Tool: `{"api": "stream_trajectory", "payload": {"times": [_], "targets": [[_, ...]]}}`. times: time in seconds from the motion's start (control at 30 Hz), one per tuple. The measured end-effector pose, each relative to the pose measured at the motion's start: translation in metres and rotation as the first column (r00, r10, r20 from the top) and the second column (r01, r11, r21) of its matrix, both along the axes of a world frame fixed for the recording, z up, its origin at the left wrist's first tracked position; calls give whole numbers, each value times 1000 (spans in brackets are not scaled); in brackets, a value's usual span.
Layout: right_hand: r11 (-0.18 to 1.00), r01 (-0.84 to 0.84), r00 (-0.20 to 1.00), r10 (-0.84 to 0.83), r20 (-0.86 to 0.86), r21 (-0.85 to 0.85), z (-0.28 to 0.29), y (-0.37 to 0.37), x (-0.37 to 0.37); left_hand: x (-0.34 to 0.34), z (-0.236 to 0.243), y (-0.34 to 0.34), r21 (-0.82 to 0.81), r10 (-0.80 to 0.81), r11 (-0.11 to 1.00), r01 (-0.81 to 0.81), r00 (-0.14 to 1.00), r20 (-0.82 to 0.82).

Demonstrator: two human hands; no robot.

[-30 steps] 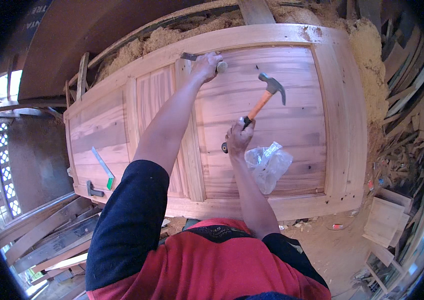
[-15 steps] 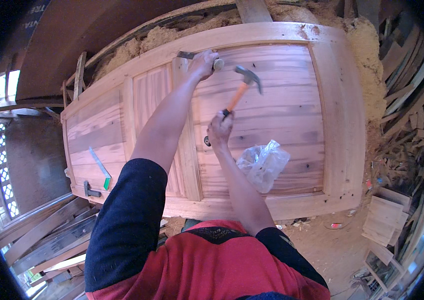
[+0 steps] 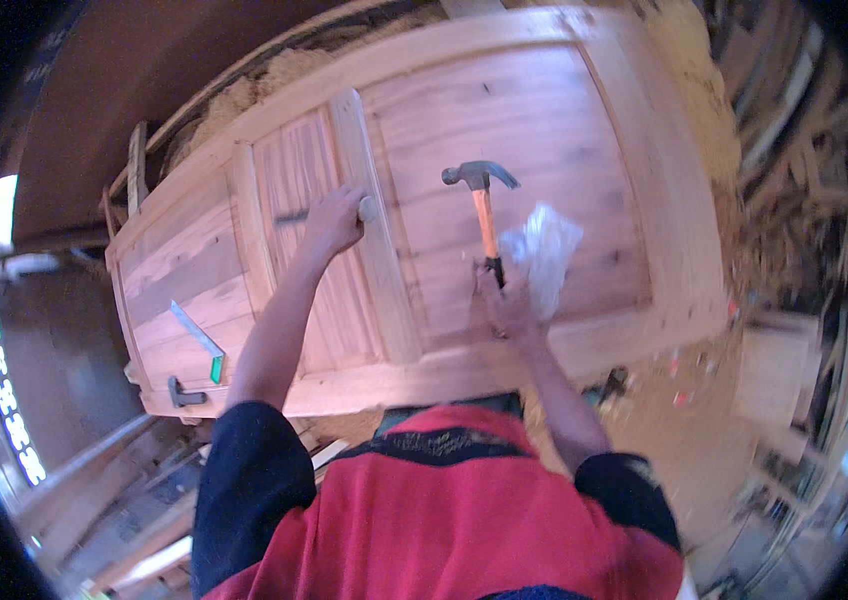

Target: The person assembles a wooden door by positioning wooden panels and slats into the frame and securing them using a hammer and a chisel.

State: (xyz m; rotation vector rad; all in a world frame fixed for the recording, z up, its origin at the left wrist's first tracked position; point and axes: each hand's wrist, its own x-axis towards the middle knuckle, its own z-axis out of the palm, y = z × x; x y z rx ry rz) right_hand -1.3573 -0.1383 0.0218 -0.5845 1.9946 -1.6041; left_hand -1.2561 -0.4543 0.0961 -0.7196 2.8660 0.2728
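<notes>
My left hand (image 3: 332, 222) is closed round a chisel, its dark blade (image 3: 291, 217) pointing left and the pale round end of its handle (image 3: 367, 208) showing on the right. It is over the narrow middle panel of a wooden door (image 3: 424, 340) lying flat. My right hand (image 3: 510, 302) grips the black lower handle of a claw hammer (image 3: 486, 215). The hammer's wooden shaft points away from me, with its dark head above the wide right panel. A crumpled clear plastic bag (image 3: 549, 250) lies on that panel beside the right hand.
A try square (image 3: 202, 338) with a green handle and a dark metal tool (image 3: 186, 393) rest on the door's left end. Sawdust (image 3: 694, 90) is heaped past the far right corner. Scrap wood (image 3: 794, 190) is piled to the right, with boards (image 3: 159, 520) at lower left.
My left hand has come nearer and left with the chisel, from the far rail to the middle panel. My right hand has moved right and nearer with the hammer. The view has shifted.
</notes>
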Motion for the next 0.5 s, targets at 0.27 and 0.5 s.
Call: {"api": "stream_trajectory", "payload": {"times": [0.27, 0.5], "targets": [[989, 84, 971, -54, -231, 120, 73, 118, 81, 266, -34, 120, 530, 204, 820, -216, 975, 82], [949, 308, 922, -280, -269, 69, 92, 193, 199, 433, -50, 193, 668, 243, 620, -411, 910, 334]]}}
